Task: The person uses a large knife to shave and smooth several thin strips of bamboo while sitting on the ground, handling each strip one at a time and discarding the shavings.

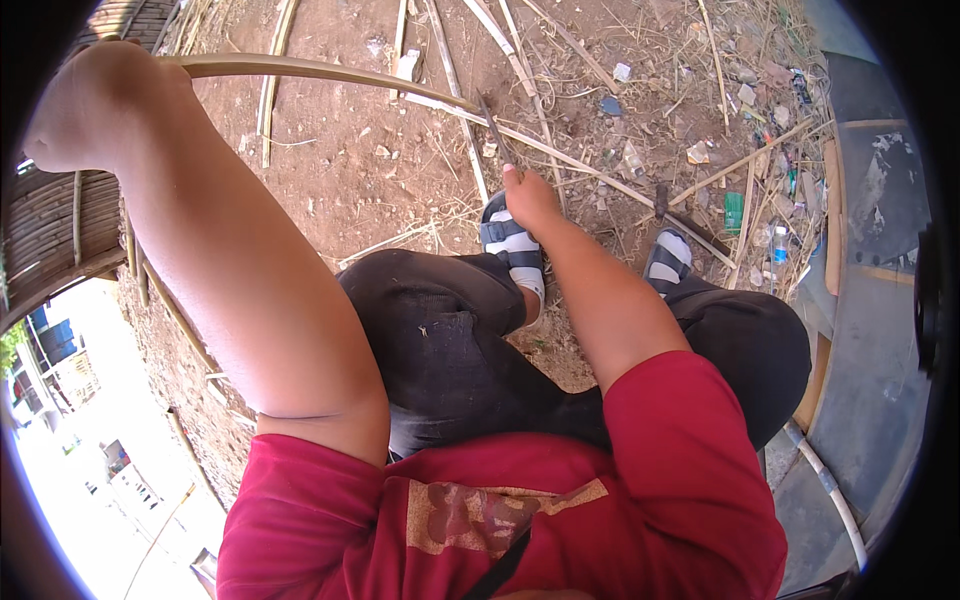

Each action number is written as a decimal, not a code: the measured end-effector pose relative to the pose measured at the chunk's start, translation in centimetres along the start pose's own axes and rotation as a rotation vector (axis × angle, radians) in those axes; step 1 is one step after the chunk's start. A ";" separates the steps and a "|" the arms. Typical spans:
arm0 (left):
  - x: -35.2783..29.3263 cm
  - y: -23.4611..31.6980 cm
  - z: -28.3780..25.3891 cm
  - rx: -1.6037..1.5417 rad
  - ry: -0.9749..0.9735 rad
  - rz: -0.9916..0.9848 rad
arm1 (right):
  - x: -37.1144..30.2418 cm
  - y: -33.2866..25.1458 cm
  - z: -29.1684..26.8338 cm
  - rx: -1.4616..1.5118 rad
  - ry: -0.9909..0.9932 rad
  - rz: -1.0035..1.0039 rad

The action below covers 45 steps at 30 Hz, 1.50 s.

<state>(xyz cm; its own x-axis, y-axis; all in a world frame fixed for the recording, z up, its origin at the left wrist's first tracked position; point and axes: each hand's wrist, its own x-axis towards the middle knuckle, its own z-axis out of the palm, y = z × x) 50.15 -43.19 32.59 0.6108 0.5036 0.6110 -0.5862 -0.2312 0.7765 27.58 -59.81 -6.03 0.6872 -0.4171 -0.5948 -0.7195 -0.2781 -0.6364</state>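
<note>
My left hand (88, 105) is raised at the far left, closed round one end of a long split bamboo strip (300, 68). Its fingers are mostly turned from view. The strip bows across to the right, over the ground. Near its other end, my right hand (532, 200) is closed on a knife, the handle hidden in the fist. The knife's thin dark blade (490, 122) points away from me and meets or crosses the strip's tip; whether it cuts in, I cannot tell. My right hand is just above my sandalled foot (512, 245).
Several bamboo strips (445, 80) lie scattered over the dirt among shavings and litter. A dark tool-like piece (661, 200) is near my other foot (668, 258). A clear plastic bottle (779, 245) lies at right, beside a grey sheet (880, 330). Woven bamboo (55, 225) stands at left.
</note>
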 end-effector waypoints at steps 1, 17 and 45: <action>-0.1 0.2 0.4 -0.007 -0.005 0.000 | 0.0 -0.2 0.0 0.033 0.018 0.029; 0.2 -0.6 -0.3 -0.158 0.052 -0.168 | 2.4 -1.0 -1.5 0.929 -0.042 0.200; -2.5 3.3 -0.5 -0.709 -0.450 -0.246 | -1.7 -3.3 -0.8 0.186 0.300 -0.387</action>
<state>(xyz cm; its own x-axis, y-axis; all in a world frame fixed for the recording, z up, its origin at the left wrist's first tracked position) 46.41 -44.80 33.49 0.8281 0.0605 0.5574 -0.5116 0.4883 0.7070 28.66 -58.89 -2.50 0.8208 -0.5513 -0.1496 -0.3702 -0.3140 -0.8742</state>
